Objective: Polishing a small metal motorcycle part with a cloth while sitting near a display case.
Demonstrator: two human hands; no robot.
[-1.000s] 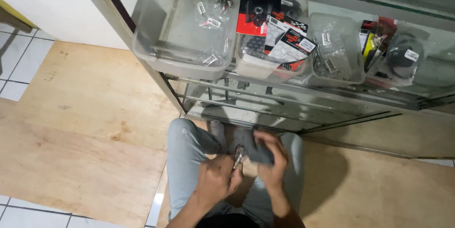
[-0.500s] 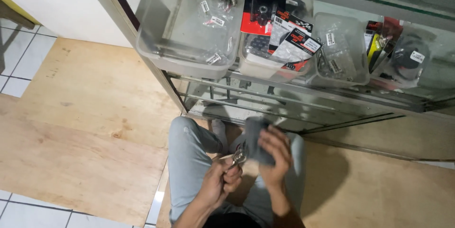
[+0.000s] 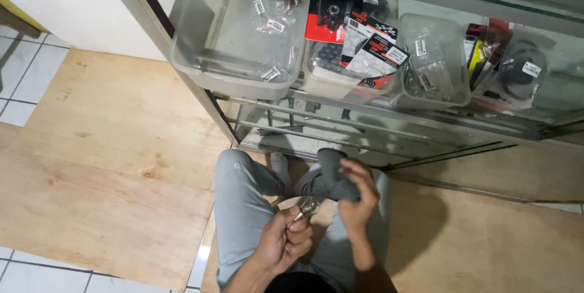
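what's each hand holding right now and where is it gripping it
The left hand pinches a small shiny metal part at its lower end. The right hand grips a dark grey cloth, bunched in its fingers.

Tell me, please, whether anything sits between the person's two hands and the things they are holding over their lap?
Nothing visible does. The left hand already grips the small shiny metal part, and the right hand already holds the dark grey cloth. Part and cloth lie close together; whether they touch cannot be told.
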